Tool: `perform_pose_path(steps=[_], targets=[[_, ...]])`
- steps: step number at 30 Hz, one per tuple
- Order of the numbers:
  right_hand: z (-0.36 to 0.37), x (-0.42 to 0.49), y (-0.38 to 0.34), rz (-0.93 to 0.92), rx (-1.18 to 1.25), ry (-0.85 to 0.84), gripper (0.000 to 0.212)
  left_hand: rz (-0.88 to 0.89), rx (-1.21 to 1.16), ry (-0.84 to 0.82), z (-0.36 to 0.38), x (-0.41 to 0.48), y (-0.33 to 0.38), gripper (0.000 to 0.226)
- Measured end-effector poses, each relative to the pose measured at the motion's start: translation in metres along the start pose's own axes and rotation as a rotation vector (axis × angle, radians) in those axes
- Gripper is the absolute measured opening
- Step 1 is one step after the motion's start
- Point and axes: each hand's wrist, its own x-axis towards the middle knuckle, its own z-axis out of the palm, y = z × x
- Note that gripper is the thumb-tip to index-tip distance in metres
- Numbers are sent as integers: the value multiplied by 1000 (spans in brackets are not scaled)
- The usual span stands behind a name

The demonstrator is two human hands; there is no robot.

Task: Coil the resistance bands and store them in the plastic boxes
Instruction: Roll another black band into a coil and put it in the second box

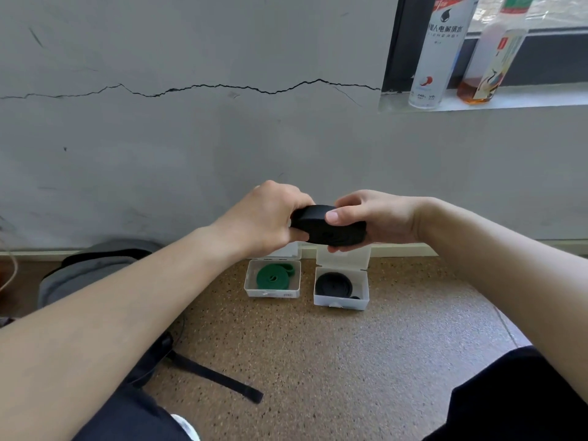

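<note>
Coiled black band (327, 232) is gripped in mid-air from both sides: left hand (270, 214) curled round one edge, right hand (375, 218) clamped on the other, thumb on top. Below it by the wall, green coil (272, 276) is seated in left box (273, 294), black coil (334, 284) in right box (340, 303), lids open

The black band (331, 233) partly hides the left hand (267, 218).

- White bottle (442, 52): black Chinese characters "人电解质水", with spaced Latin capitals ending "ENERGY" beneath them and "240" in small print near its base
- Bottle of amber liquid (496, 55): label print too blurred to read
- Left plastic box (273, 294): small front sticker, illegible
</note>
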Motion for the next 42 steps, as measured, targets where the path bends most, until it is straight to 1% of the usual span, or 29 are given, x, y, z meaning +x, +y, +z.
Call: perform_pose_path(steps=[2, 7, 10, 12, 14, 18, 20, 23, 25, 27, 29, 31, 35, 39, 42], targets=[[1, -3, 0, -7, -7, 47, 72, -19, -22, 16, 6, -1, 0, 27], [2, -8, 2, 30, -5, 121, 74, -197, -300, 74, 20, -5, 3, 35], [3, -11, 1, 67, -4, 173, 75, -298, -332, 70, 24, -1, 6, 44], [6, -11, 1, 118, -16, 211, 80, -388, -341, 19, 28, 3, 6, 56], [6, -9, 6, 177, -43, 251, 79, -449, -310, -72, 32, 6, 3, 62], [0, 8, 32, 299, -109, 314, 68, -449, -66, -390, 44, 11, -5, 59], [-7, 20, 49, 343, -115, 358, 70, -426, 58, -484, 57, 15, -10, 52], [-16, 39, 77, 402, -77, 404, 75, -392, 192, -508, 91, 18, -23, 40], [-21, 50, 98, 433, -37, 428, 78, -417, 194, -522, 121, 15, -33, 33], [-26, 62, 119, 459, -12, 448, 79, -463, 162, -549, 156, 10, -43, 33], [-33, 77, 142, 493, 31, 463, 83, -521, 99, -575, 190, 4, -52, 41], [-39, 92, 163, 519, 74, 476, 84, -591, 24, -586, 221, 0, -61, 48], [-48, 122, 202, 559, 145, 468, 70, -720, -100, -569, 274, 0, -77, 54], [-55, 156, 237, 584, 191, 419, 77, -779, -152, -440, 315, 7, -88, 53], [-60, 176, 254, 578, 189, 398, 81, -863, -261, -326, 338, 17, -98, 54]])
